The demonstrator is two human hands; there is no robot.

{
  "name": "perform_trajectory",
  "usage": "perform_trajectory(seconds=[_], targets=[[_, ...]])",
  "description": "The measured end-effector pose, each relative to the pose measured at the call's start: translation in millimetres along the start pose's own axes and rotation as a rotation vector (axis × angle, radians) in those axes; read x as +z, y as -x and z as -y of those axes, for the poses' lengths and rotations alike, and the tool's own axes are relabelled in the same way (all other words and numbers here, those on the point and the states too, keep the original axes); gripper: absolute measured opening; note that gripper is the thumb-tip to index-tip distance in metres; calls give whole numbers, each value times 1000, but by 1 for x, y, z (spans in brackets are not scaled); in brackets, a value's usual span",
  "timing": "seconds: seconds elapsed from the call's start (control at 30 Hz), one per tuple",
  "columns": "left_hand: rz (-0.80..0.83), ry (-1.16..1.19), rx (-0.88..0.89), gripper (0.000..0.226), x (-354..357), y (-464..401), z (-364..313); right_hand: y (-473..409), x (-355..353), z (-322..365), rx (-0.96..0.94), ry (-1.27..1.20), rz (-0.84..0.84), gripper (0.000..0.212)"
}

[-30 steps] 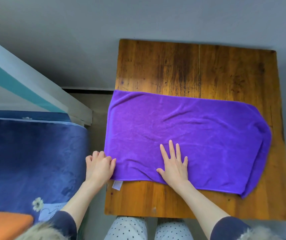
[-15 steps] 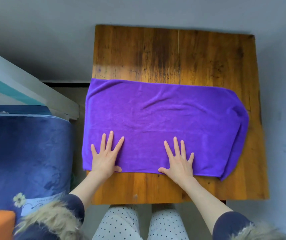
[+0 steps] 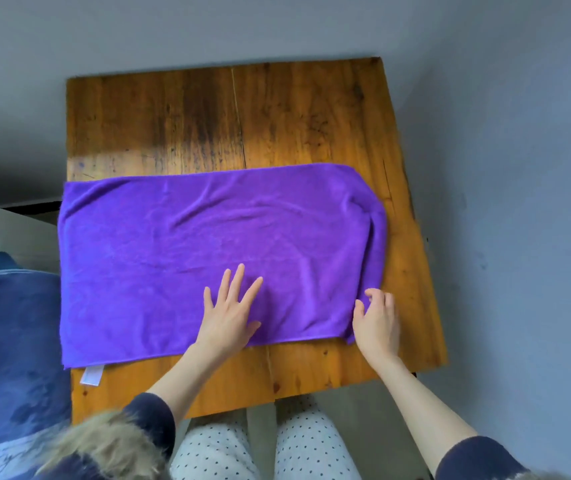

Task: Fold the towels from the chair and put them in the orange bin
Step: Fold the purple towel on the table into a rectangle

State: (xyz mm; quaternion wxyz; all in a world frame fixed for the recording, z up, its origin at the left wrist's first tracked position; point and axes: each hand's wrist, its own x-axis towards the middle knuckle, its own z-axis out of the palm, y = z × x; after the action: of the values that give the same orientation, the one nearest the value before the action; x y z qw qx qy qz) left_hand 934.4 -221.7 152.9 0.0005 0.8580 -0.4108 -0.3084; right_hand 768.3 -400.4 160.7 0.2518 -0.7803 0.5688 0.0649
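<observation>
A purple towel (image 3: 214, 244), folded once lengthwise, lies spread across the wooden table (image 3: 228, 119), its left end hanging slightly over the table's left edge. A white label (image 3: 91, 375) sticks out at its near left corner. My left hand (image 3: 230, 315) lies flat, fingers spread, on the towel's near middle. My right hand (image 3: 377, 320) is at the towel's near right corner, fingers bent and touching the cloth edge; whether it pinches the cloth is unclear. The orange bin is out of view.
A dark blue cushioned seat (image 3: 10, 341) stands left of the table. A white and teal ledge (image 3: 7, 230) sits behind it. Grey floor surrounds the table. My knees in dotted trousers (image 3: 263, 448) are under the near edge.
Both hands slid right along the towel's near edge: the left from the left part to the middle, the right from the middle to the right corner. The view shifted left.
</observation>
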Motion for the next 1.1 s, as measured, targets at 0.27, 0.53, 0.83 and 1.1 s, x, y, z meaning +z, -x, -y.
perform_trajectory(seconds=[0.27,0.53,0.83,1.1], targets=[[160,-169,70,81,19,-24,-76,-27,7,-19,397,-92,280,30],[140,-136,-3,69,13,-25,-89,-45,-37,-66,455,-256,166,21],[-74,176,71,45,13,-39,-138,-65,-74,-85,446,-582,166,41],[20,606,188,58,12,-43,-196,-62,-67,-53,336,-924,342,35]])
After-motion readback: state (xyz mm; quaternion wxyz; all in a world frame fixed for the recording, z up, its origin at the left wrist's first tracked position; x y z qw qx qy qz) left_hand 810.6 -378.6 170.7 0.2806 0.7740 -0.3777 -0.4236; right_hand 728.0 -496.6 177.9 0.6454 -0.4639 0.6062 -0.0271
